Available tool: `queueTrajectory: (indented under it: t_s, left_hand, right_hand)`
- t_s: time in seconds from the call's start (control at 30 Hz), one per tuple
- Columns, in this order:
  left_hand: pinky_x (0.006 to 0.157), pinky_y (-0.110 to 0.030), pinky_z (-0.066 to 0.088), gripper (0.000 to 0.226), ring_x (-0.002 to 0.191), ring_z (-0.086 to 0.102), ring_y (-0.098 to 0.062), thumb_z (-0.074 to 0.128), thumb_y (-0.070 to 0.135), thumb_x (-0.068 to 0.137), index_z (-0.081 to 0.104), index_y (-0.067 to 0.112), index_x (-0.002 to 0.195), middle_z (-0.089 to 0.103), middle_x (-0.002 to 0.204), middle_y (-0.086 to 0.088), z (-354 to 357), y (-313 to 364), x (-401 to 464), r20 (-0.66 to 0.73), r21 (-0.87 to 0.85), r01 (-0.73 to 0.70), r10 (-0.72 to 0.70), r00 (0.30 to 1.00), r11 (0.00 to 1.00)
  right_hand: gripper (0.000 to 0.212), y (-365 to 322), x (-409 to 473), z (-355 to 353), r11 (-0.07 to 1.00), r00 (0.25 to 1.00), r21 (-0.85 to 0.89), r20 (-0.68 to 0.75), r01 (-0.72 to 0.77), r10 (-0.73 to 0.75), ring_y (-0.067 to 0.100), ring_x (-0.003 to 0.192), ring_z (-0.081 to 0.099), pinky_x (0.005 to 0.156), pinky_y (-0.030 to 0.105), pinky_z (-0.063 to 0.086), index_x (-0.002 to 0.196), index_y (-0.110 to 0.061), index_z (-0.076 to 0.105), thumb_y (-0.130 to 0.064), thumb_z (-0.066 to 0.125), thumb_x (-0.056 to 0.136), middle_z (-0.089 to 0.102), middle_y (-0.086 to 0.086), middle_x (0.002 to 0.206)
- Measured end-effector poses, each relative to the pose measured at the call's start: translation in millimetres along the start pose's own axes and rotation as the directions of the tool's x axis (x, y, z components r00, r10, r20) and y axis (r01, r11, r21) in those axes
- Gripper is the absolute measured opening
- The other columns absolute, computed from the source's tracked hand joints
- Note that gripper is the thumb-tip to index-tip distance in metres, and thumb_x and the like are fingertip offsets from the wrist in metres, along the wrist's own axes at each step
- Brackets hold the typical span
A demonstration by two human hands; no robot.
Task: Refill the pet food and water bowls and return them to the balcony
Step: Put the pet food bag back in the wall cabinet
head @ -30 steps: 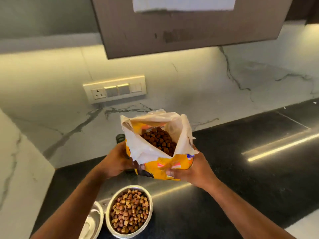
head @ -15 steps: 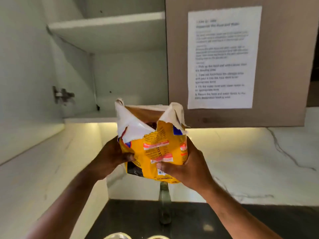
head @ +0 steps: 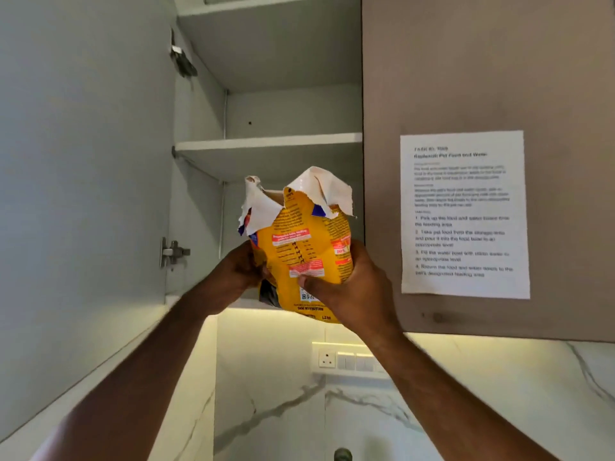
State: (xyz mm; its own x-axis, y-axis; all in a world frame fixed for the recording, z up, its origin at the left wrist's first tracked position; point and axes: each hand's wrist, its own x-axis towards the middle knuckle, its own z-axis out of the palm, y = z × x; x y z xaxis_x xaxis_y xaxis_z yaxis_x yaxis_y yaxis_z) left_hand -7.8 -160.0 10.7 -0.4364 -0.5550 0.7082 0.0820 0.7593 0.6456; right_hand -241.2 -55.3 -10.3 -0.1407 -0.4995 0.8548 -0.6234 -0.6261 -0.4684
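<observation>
Head view: I grip the torn-open pet food bag upright between left hand and right hand, probably so nothing spills before the open cabinet's bottom shelf.

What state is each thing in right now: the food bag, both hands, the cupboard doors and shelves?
Food bag: upright, top torn open, held up in front of the open cupboard.
Left hand: gripping the bag's left side.
Right hand: gripping the bag's right side, fingers across its front.
Left cupboard door: swung open.
Right cupboard door: shut, printed sheet stuck on it.
Shelves: nothing visible on them.
</observation>
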Motion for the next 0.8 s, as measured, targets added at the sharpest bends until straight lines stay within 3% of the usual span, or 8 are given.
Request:
queueTrajectory:
  t_s: [0.07, 0.2, 0.3, 0.43, 0.5, 0.63, 0.8]
  left_hand:
    - [0.086, -0.036, 0.06, 0.051, 0.106, 0.071, -0.023, 0.061, -0.015, 0.087, 0.049, -0.003, 0.135, 0.074, 0.115, -0.007, -3, -12, 18, 0.012, 0.004, -0.001, 0.001, 1.0, 1.0]
    - [0.086, -0.044, 0.06, 0.05, 0.107, 0.066, -0.033, 0.067, -0.016, 0.085, 0.055, 0.002, 0.131, 0.061, 0.121, -0.032, -8, -42, 52, 0.021, 0.093, 0.069, -0.072, 0.997, 0.993]
    - [0.079, -0.045, 0.055, 0.042, 0.095, 0.066, -0.039, 0.065, -0.008, 0.092, 0.052, 0.003, 0.131, 0.06, 0.112, -0.035, -9, -71, 73, 0.011, 0.145, 0.215, -0.219, 0.976, 0.966]
    - [0.05, -0.021, 0.05, 0.017, 0.051, 0.064, -0.006, 0.066, -0.007, 0.091, 0.063, 0.008, 0.101, 0.067, 0.082, -0.011, -8, -94, 102, -0.069, 0.396, 0.262, -0.256, 0.964, 0.88]
    - [0.043, -0.017, 0.048, 0.018, 0.041, 0.061, -0.003, 0.07, -0.007, 0.086, 0.065, 0.01, 0.09, 0.068, 0.074, -0.006, -8, -97, 111, -0.111, 0.439, 0.298, -0.278, 0.954, 0.848]
    - [0.04, -0.017, 0.046, 0.006, 0.04, 0.064, -0.01, 0.075, 0.012, 0.089, 0.07, 0.011, 0.087, 0.072, 0.065, -0.006, -9, -103, 113, -0.236, 0.441, 0.357, -0.278, 0.931, 0.824]
    - [0.055, -0.024, 0.056, 0.01, 0.055, 0.071, -0.018, 0.069, 0.023, 0.095, 0.069, 0.015, 0.089, 0.073, 0.072, -0.005, -11, -107, 107, -0.327, 0.477, 0.369, -0.228, 0.917, 0.798]
  right_hand:
    - [0.066, 3, 11, 10, 0.998, 0.999, -0.049, -0.019, -0.026, 0.025, -0.004, 0.078, 0.061, 0.068, 0.013, 0.043, 0.121, -0.043, 0.052, -0.072, 0.081, 0.069, 0.067, -0.023, 0.105]
    - [0.068, 19, 23, 31, 0.981, 0.997, -0.184, -0.064, -0.052, 0.041, 0.016, 0.091, 0.072, 0.076, 0.025, 0.053, 0.125, -0.034, 0.052, -0.07, 0.078, 0.074, 0.073, -0.011, 0.114]
    - [0.072, 35, 26, 46, 0.952, 0.997, -0.298, -0.046, -0.075, 0.065, 0.018, 0.093, 0.073, 0.077, 0.028, 0.057, 0.133, -0.033, 0.046, -0.073, 0.07, 0.079, 0.072, -0.009, 0.119]
    - [0.088, 45, 34, 63, 0.873, 0.998, -0.483, -0.024, -0.068, 0.065, 0.019, 0.094, 0.074, 0.079, 0.028, 0.057, 0.145, -0.03, 0.035, -0.083, 0.058, 0.079, 0.071, -0.007, 0.119]
    - [0.092, 46, 40, 73, 0.819, 0.996, -0.566, -0.025, -0.087, 0.088, 0.021, 0.096, 0.075, 0.078, 0.027, 0.055, 0.148, -0.028, 0.031, -0.084, 0.056, 0.08, 0.071, -0.004, 0.119]
    - [0.099, 48, 54, 93, 0.74, 0.984, -0.653, -0.051, -0.163, 0.171, 0.029, 0.102, 0.073, 0.083, 0.036, 0.058, 0.154, -0.025, 0.022, -0.083, 0.056, 0.082, 0.069, 0.002, 0.124]
    - [0.103, 53, 67, 113, 0.684, 0.968, -0.7, -0.046, -0.206, 0.245, 0.033, 0.11, 0.071, 0.087, 0.042, 0.059, 0.156, -0.023, 0.014, -0.081, 0.059, 0.082, 0.065, 0.007, 0.132]
